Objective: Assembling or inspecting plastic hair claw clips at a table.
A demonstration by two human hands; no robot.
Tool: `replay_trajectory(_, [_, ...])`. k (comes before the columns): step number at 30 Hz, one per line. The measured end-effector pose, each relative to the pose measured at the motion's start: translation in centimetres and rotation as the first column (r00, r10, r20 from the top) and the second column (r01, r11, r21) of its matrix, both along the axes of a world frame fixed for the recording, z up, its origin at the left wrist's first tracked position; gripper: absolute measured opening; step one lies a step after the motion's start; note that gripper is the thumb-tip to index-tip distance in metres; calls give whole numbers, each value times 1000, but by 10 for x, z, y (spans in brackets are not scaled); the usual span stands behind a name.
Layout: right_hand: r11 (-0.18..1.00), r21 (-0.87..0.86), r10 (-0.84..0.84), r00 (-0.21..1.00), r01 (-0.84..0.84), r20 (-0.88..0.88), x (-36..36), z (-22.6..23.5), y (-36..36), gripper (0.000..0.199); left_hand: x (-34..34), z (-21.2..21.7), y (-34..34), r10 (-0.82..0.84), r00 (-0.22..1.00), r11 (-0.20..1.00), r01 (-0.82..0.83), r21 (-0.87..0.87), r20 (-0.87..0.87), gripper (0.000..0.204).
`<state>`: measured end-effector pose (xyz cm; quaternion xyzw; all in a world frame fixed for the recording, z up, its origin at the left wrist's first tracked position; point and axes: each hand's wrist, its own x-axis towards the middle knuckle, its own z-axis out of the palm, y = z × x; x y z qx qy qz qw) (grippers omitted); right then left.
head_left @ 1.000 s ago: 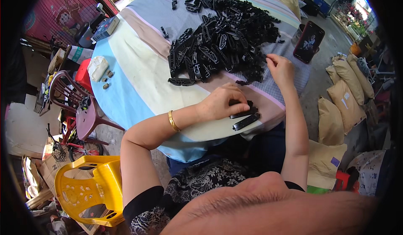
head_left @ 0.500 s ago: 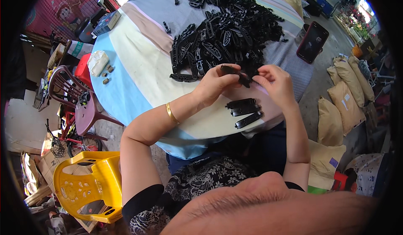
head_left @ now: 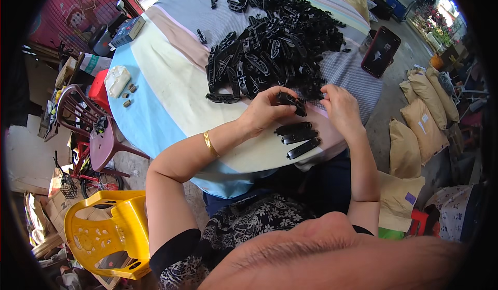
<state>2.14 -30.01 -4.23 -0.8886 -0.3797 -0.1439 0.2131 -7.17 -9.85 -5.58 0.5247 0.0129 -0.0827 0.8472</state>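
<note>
The left hand (head_left: 267,111) grips a small black plastic piece (head_left: 290,101) in pinched fingers just above the three finished pieces (head_left: 298,137) lying near the counter's (head_left: 171,103) front edge, and the right hand (head_left: 340,108) hangs beside it with fingers curled, maybe touching the piece's end, though I cannot tell. To do this well, hold the piece steady and work over the cloth, because those three pieces sit close to the edge and could slide off. Behind them the big pile of black pieces (head_left: 275,46) crowds the counter, while to its left there is bare cloth for moving.
</note>
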Motion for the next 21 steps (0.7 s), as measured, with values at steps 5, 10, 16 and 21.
replay_trajectory(5, [991,-131,-25,1000,23,-15,2,1,-8,15,0,-2,0,1,1000,1000,-1,-9,22,27])
replay_trajectory(10, [976,214,-8,990,38,-138,-3,11,-1,17,-1,3,-4,-13,999,999,11,-47,-38,28])
replay_trajectory(16, [832,554,282,890,-41,-358,-29,17,20,19,-3,-1,-3,-12,998,999,9,-52,-55,30])
replay_trajectory(21, [813,497,347,938,-303,4,-31,11,22,11,-2,-2,-3,-27,998,999,25,-46,-51,33])
